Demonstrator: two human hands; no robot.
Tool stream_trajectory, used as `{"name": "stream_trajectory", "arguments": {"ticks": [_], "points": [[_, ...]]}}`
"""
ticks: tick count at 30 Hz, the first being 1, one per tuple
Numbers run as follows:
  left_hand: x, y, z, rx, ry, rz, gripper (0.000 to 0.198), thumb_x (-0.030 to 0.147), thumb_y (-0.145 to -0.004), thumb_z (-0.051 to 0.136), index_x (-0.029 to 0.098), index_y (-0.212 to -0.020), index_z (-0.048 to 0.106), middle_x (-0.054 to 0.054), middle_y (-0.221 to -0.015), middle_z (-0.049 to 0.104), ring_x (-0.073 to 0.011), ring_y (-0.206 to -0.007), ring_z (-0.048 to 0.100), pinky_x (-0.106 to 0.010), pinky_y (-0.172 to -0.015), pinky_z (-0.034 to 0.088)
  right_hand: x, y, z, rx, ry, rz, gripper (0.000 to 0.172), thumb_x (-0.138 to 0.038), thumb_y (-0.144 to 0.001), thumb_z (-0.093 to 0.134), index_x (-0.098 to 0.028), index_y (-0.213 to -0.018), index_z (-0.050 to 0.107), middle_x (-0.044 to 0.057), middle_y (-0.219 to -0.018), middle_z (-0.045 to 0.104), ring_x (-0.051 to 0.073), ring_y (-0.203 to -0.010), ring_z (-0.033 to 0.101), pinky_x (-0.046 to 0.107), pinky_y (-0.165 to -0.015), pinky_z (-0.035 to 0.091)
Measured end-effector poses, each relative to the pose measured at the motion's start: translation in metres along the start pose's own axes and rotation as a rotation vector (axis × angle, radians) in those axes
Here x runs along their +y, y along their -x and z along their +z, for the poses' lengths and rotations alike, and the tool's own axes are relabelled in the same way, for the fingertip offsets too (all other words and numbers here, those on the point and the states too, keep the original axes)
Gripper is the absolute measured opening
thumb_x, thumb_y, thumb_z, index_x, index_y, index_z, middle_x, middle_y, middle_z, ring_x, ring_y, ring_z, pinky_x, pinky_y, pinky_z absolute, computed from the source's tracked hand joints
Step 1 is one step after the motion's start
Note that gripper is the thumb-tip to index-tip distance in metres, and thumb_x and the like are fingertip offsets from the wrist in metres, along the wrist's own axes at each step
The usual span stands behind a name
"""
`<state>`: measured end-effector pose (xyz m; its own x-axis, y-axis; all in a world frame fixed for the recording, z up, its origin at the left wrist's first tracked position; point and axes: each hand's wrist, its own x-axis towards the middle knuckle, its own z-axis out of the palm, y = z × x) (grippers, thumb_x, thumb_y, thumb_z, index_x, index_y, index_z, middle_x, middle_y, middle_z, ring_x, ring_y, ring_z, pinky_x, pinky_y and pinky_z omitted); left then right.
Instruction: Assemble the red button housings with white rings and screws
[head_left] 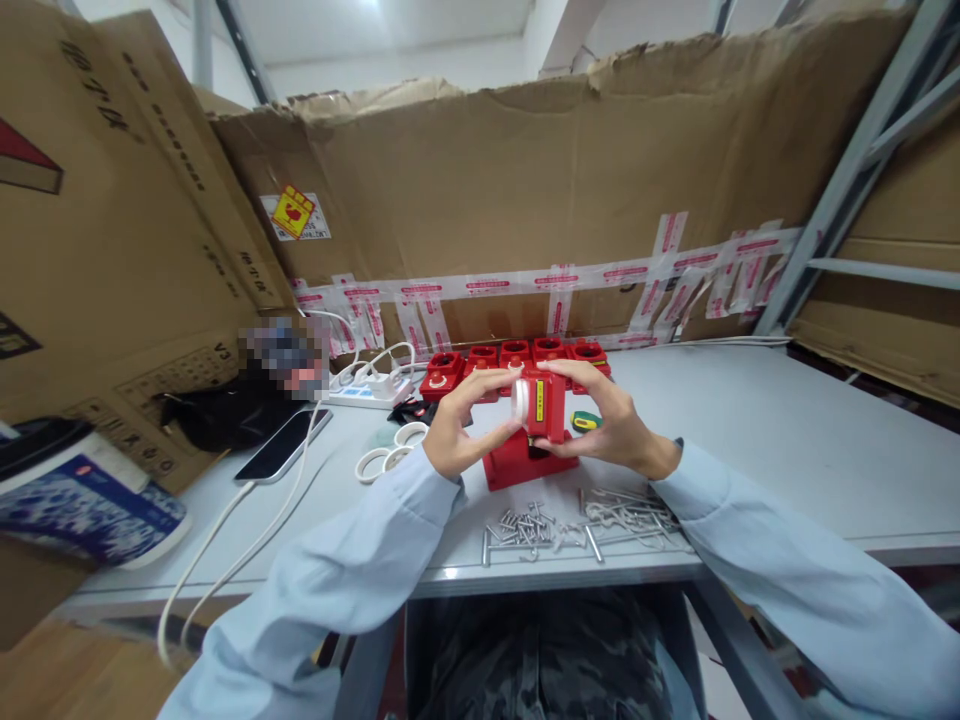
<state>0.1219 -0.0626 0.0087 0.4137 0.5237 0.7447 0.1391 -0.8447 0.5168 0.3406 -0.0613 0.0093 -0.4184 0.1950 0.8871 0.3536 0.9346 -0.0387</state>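
Both hands hold a small red box-shaped part (pixel 546 405) with a white round face and a yellow label, raised above the table. My left hand (pixel 454 430) grips its left side, thumb and fingers curled round it. My right hand (pixel 611 425) grips its right side and top. Directly under it a red block (pixel 517 468) stands on the white table (pixel 787 440). A pile of metal screws and pins (pixel 570 525) lies in front of the block, near the table's front edge.
A row of red parts (pixel 517 355) lines the back by the taped cardboard wall (pixel 525 200). White rings (pixel 386 455), a phone (pixel 283 445) on a white cable, a power strip (pixel 367 395) and a yellow-green tool (pixel 586 421) lie nearby. Cardboard boxes stand left.
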Motion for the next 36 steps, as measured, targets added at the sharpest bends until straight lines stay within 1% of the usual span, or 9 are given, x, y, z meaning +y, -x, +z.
{"name": "stream_trajectory", "arguments": {"ticks": [4, 7, 9, 14, 19, 22, 26, 31, 36], "points": [[0.000, 0.000, 0.001, 0.004, 0.016, -0.002, 0.061, 0.028, -0.075, 0.071, 0.022, -0.131, 0.048, -0.013, -0.135, 0.048, -0.0275, -0.125, 0.046, -0.040, -0.099, 0.043, 0.002, 0.000, 0.000, 0.001, -0.006, 0.019, 0.080, -0.036, -0.066, 0.077, -0.019, -0.135, 0.039, 0.013, -0.125, 0.056, 0.024, -0.114, 0.055, 0.038, -0.087, 0.054], [-0.005, 0.002, 0.005, 0.027, 0.061, -0.124, 0.050, 0.033, -0.083, 0.061, 0.020, -0.129, 0.047, -0.013, -0.123, 0.057, -0.0232, -0.109, 0.057, -0.038, -0.092, 0.048, 0.002, 0.000, 0.000, -0.006, -0.006, 0.002, 0.081, -0.035, -0.065, 0.078, -0.019, -0.134, 0.040, 0.013, -0.124, 0.057, 0.025, -0.113, 0.055, 0.038, -0.087, 0.054], [-0.009, 0.002, 0.005, 0.004, 0.057, -0.115, 0.043, 0.031, -0.084, 0.061, 0.018, -0.124, 0.052, -0.013, -0.116, 0.060, -0.0216, -0.103, 0.060, -0.038, -0.093, 0.048, 0.001, -0.001, 0.000, -0.012, -0.001, -0.018, 0.081, -0.034, -0.065, 0.078, -0.018, -0.134, 0.040, 0.013, -0.123, 0.057, 0.025, -0.113, 0.055, 0.039, -0.087, 0.054], [-0.010, 0.001, 0.000, -0.016, -0.002, 0.060, 0.053, 0.023, -0.074, 0.072, 0.019, -0.124, 0.053, -0.013, -0.122, 0.056, -0.0239, -0.114, 0.054, -0.036, -0.092, 0.050, -0.001, -0.002, -0.004, -0.023, 0.024, -0.040, 0.079, -0.035, -0.066, 0.077, -0.018, -0.134, 0.040, 0.014, -0.122, 0.058, 0.026, -0.113, 0.055, 0.041, -0.088, 0.053], [-0.002, -0.001, 0.001, 0.035, -0.176, 0.284, 0.052, 0.019, -0.072, 0.072, 0.018, -0.121, 0.055, -0.013, -0.115, 0.062, -0.0223, -0.111, 0.057, -0.036, -0.091, 0.050, -0.002, -0.004, -0.006, -0.020, 0.040, -0.084, 0.080, -0.039, -0.065, 0.077, -0.017, -0.133, 0.040, 0.014, -0.119, 0.060, 0.027, -0.111, 0.057, 0.043, -0.089, 0.052], [0.003, -0.001, 0.002, 0.060, -0.226, 0.330, 0.050, 0.017, -0.072, 0.072, 0.017, -0.120, 0.056, -0.013, -0.114, 0.062, -0.0223, -0.109, 0.059, -0.038, -0.094, 0.048, -0.002, -0.005, -0.007, 0.002, 0.020, -0.101, 0.086, -0.040, -0.063, 0.078, -0.018, -0.136, 0.038, 0.014, -0.120, 0.059, 0.027, -0.113, 0.056, 0.044, -0.092, 0.051], [0.007, -0.001, 0.000, 0.085, -0.141, 0.256, 0.052, 0.023, -0.069, 0.073, 0.018, -0.118, 0.058, -0.013, -0.112, 0.062, -0.0242, -0.106, 0.058, -0.037, -0.090, 0.050, -0.002, -0.006, -0.008, -0.061, -0.061, -0.018, 0.098, -0.043, -0.060, 0.080, -0.018, -0.141, 0.030, 0.015, -0.129, 0.054, 0.026, -0.117, 0.054, 0.039, -0.094, 0.051], [0.004, 0.000, 0.000, 0.066, -0.047, 0.126, 0.053, 0.025, -0.069, 0.073, 0.017, -0.119, 0.057, -0.013, -0.115, 0.059, -0.0241, -0.107, 0.057, -0.034, -0.084, 0.052, -0.001, -0.004, -0.007, -0.106, -0.068, 0.060, 0.093, -0.041, -0.064, 0.077, -0.019, -0.141, 0.030, 0.014, -0.130, 0.052, 0.024, -0.116, 0.055, 0.036, -0.093, 0.052], [0.003, 0.002, 0.008, 0.115, 0.053, 0.007, 0.049, 0.033, -0.071, 0.073, 0.016, -0.115, 0.058, -0.011, -0.110, 0.061, -0.0207, -0.099, 0.058, -0.032, -0.085, 0.050, 0.000, -0.004, -0.004, -0.076, -0.015, -0.050, 0.086, -0.032, -0.068, 0.077, -0.019, -0.138, 0.030, 0.015, -0.124, 0.054, 0.026, -0.115, 0.054, 0.041, -0.094, 0.051]]}}
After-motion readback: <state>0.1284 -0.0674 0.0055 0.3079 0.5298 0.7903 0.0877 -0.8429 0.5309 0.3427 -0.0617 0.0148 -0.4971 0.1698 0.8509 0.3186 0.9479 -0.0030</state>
